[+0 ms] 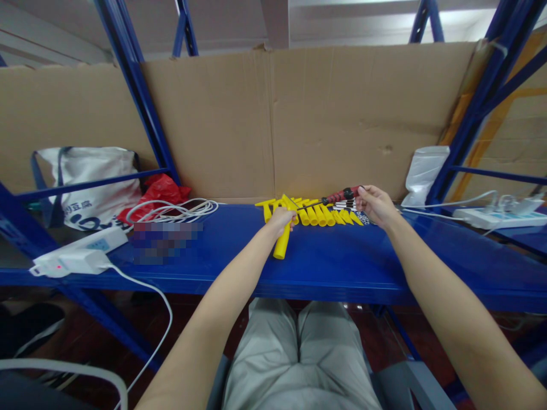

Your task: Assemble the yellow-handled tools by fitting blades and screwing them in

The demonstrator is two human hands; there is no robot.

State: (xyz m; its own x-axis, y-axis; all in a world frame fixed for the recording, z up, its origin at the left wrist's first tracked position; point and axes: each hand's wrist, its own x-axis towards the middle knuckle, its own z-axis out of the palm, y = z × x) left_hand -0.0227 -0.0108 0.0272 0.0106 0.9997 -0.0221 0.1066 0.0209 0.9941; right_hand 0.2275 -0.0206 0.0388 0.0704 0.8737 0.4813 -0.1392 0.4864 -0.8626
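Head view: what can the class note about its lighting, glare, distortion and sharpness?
Head view throughout: ceiling brightest at upper right, darkness below the blue shelf; faint sheen on the shelf; blue posts lean outward, suggesting wide-angle distortion; yellow tube and screwdriver lack fine detail; a pixelated patch obscures part of the left side.

A blue shelf (342,262) bears yellow pieces (321,215) and coiled cable (190,212).

Your left grip (282,220) holds a yellow tube (280,248) at the blue tabletop (333,262); your right grip (376,206) holds the handle end of a red-and-black screwdriver (339,196), its shaft pointing toward the tube. Yellow pieces (321,216) lie beside; 2 white power strips (102,241) flank you.
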